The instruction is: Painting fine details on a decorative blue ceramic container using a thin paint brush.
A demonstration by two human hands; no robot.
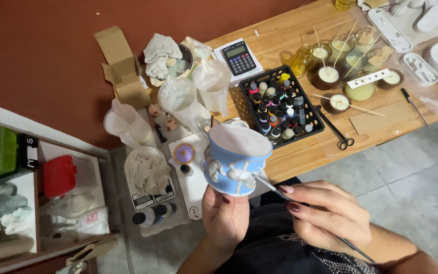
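The wooden table (300,152) carries everything. Above its near edge the left hand (225,219) grips a blue pot (236,161) with white relief by its base. The right hand (325,213) pinches a thin brush (272,187), tip touching the relief; light, steady strokes with the pot held firm would likely keep white off the blue. Beyond the pot sit a black tray of paint bottles (280,107), scissors (336,131) and a calculator (240,57); nothing blocks the brush.
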